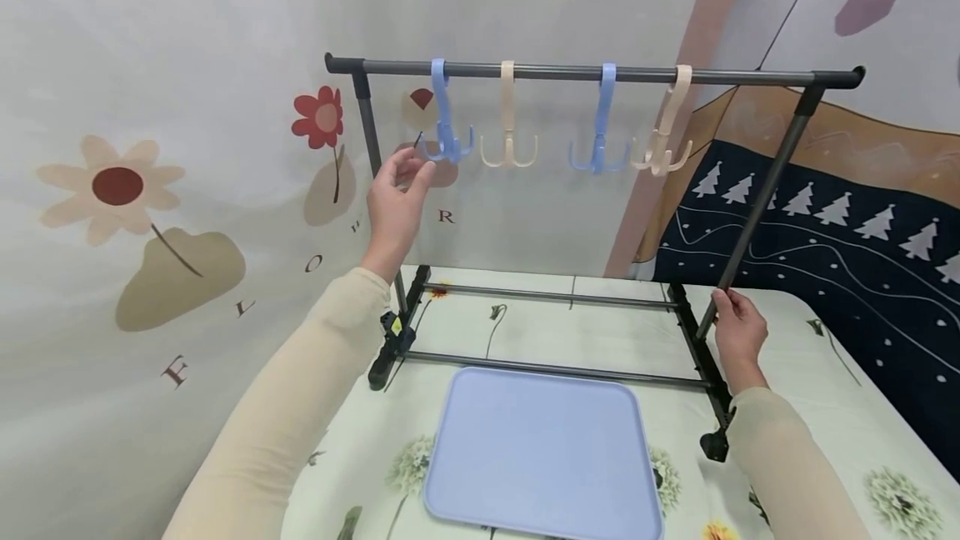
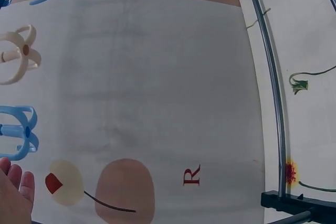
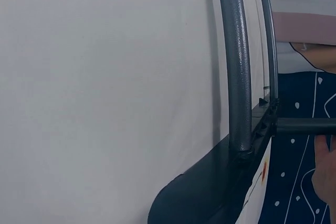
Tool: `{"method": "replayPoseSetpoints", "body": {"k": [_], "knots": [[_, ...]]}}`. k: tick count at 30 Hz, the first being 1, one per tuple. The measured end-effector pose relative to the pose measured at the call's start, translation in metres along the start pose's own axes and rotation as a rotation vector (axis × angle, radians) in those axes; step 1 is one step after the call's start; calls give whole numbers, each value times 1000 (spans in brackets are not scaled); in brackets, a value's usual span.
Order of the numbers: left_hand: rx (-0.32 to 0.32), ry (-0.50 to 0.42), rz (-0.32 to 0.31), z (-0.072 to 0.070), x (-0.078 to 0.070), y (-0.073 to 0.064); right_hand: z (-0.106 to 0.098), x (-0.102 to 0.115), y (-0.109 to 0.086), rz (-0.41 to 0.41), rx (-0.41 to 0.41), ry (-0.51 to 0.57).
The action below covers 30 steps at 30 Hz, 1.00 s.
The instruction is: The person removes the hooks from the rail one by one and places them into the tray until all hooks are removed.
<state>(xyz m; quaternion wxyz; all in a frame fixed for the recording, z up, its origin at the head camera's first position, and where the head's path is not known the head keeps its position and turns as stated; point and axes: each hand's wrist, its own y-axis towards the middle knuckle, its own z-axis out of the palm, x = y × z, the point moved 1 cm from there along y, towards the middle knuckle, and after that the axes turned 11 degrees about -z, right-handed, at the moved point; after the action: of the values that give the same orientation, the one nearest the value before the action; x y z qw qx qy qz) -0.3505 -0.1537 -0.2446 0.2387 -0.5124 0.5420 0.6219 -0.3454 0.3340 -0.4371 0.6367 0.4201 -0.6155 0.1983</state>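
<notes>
A dark metal rack has a top rail from which rotating claw hooks hang. The leftmost is a blue hook, followed by a beige hook, another blue hook and a tilted beige hook. My left hand is raised just left of the leftmost blue hook, fingers loosely bent and close to its prongs; whether they touch is unclear. In the left wrist view its fingertips lie beside that blue hook. My right hand grips the lower part of the rack's right upright.
A light blue tray lies on the flowered tablecloth in front of the rack's lower bars. Black feet support the rack. A printed curtain hangs behind and to the left; dark tree-patterned fabric is at right.
</notes>
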Motion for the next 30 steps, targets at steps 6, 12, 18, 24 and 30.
{"method": "replayPoseSetpoints", "body": {"k": [6, 12, 18, 24, 30], "knots": [[-7, -9, 27, 4, -13, 5, -2, 0, -2, -42, 17, -40], [-20, -7, 25, 8, -31, 12, -2, 2, -1, -31, 28, -44], [-47, 35, -22, 13, -52, 20, -2, 2, -1, -20, 36, -56], [-90, 137, -106, 21, -70, 29, -2, 2, -1, -28, 32, -52], [-106, 213, -157, 30, -79, 36, -3, -1, 0, -57, 46, -61]]}}
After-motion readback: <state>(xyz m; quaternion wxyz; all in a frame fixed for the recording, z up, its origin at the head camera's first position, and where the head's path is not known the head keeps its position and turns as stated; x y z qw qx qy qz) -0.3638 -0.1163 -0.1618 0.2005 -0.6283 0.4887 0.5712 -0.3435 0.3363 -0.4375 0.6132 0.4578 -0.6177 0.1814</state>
